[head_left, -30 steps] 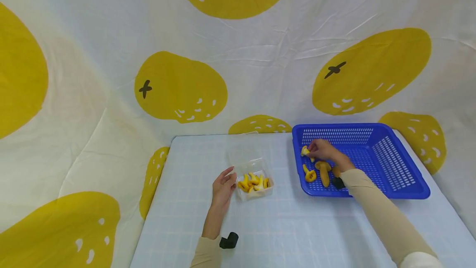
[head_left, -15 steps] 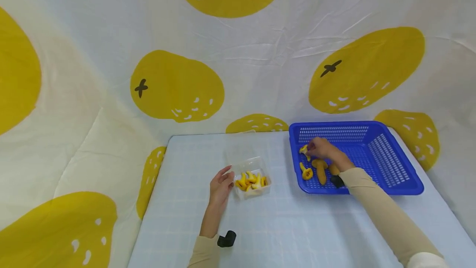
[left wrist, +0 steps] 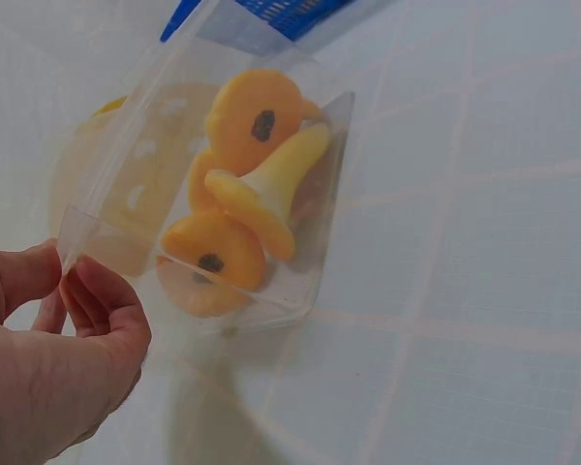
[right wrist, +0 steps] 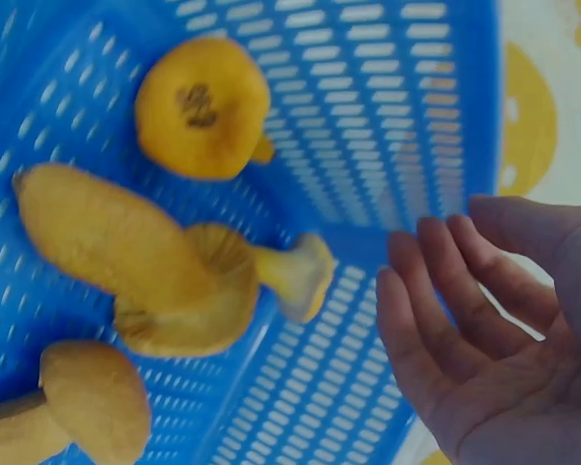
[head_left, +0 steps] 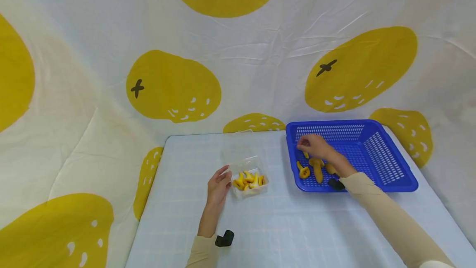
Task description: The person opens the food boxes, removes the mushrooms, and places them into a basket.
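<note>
My left hand [head_left: 218, 186] pinches the upper edge of a clear plastic box [head_left: 247, 195] between thumb and fingers. Several yellow mushrooms [left wrist: 281, 189] lie inside it. In the right wrist view my right hand [right wrist: 494, 320] has its thumb apart from loosely bent fingers and nothing between them. It hovers by the left wall of the blue basket [head_left: 334, 122]. Close to its fingertips a yellow mushroom with a pale flared end [right wrist: 305, 276] lies in the basket, partly under the hand in the head view. Another yellow mushroom [right wrist: 203, 107] and two brown mushrooms [right wrist: 107, 232] lie beside it.
The clear lid [head_left: 238, 146] of the box is folded back behind it. A pale checked cloth [head_left: 275, 226] covers the table. Behind stands a white curtain [head_left: 260, 73] with large yellow fruit prints. A dark wrist camera [head_left: 224, 239] sits at the left sleeve.
My right hand has let go of a yellow mushroom in the basket's back left corner and risen slightly off it. My left hand keeps its grip on the box. The head view has shifted a little.
</note>
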The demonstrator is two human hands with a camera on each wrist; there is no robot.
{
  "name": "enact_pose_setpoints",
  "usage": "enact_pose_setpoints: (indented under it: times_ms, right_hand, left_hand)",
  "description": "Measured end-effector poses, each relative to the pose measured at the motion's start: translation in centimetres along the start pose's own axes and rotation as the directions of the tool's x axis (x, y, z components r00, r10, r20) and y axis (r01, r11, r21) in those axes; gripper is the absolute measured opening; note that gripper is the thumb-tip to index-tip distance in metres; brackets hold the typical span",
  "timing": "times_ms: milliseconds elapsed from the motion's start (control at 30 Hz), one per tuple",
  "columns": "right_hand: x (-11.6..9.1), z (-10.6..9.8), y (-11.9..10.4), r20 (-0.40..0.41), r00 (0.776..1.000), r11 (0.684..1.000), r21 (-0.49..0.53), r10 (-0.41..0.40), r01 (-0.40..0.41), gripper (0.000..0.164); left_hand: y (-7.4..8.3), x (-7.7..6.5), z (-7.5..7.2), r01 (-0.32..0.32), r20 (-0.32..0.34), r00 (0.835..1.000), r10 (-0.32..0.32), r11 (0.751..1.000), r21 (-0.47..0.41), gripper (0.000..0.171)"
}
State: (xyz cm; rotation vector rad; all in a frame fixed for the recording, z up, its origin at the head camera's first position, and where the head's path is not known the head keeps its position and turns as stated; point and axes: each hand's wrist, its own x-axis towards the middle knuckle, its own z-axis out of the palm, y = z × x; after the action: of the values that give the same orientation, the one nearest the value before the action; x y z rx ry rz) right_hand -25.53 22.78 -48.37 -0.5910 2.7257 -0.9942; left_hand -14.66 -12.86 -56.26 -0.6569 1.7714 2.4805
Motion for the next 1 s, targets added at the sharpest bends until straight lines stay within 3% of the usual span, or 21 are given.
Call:
enact_pose_setpoints:
  times_ms: [433, 667, 1000]
  right_hand:
    - [-0.6, 2.1, -3.6, -0.135, 0.989, 0.993, 0.088, -0.064, 0.076, 0.006]
    - [-0.6, 3.4, -5.3, -0.104, 0.99, 0.983, 0.146, -0.096, 0.111, 0.006]
    - [0.2, 5.6, -6.8, -0.01, 0.975, 0.956, 0.193, -0.223, 0.221, 0.016]
  left_hand:
    - [-0.1, -0.1, -0.1, -0.016, 0.016, 1.0, 0.016, 1.0, -0.006, 0.043]
    - [0.0, -0.2, 0.0, -0.01, 0.011, 1.0, 0.009, 1.0, 0.012, 0.045]
    - [0.0, -0.3, 0.0, -0.007, 0.006, 1.0, 0.007, 1.0, 0.006, 0.042]
